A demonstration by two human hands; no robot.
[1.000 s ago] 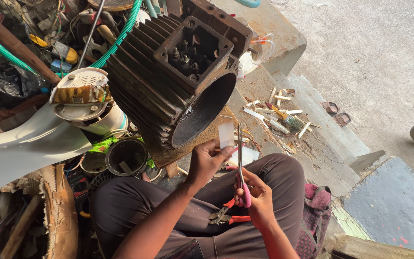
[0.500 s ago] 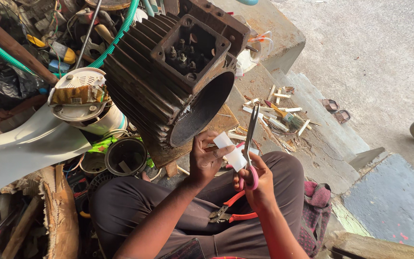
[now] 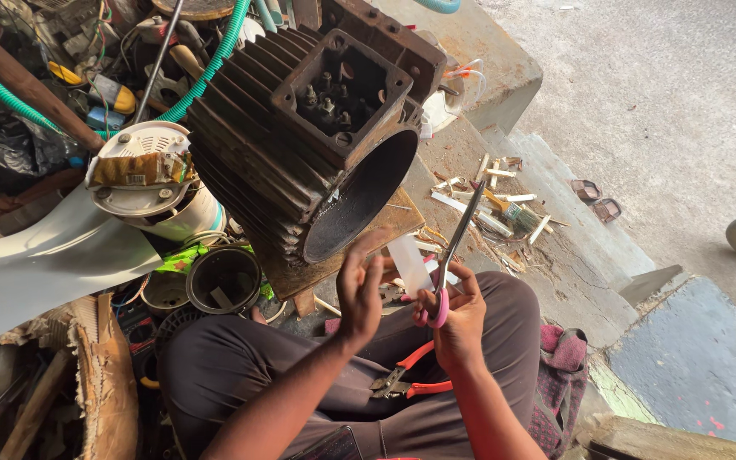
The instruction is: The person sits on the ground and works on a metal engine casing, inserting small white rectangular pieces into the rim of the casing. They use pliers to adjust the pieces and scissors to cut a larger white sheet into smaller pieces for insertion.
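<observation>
The white strip [image 3: 408, 262] is now pinched at the left hand's [image 3: 359, 285] fingertips, above the lap and before the finned motor housing [image 3: 300, 145]. The scissors [image 3: 451, 251], pink-handled and gripped in the right hand [image 3: 453, 319], have been swung alongside it, blades apparently closed, so cutting seems paused. Orange-handled pliers [image 3: 406, 382] lie untouched on the lap.

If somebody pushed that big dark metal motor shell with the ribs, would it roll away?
Probably not easily. The motor shell looks like thick rusty metal, so it is likely very heavy. Its body is round, so it could rock, but it rests on a wooden board with clutter crowding it on one side.
</observation>
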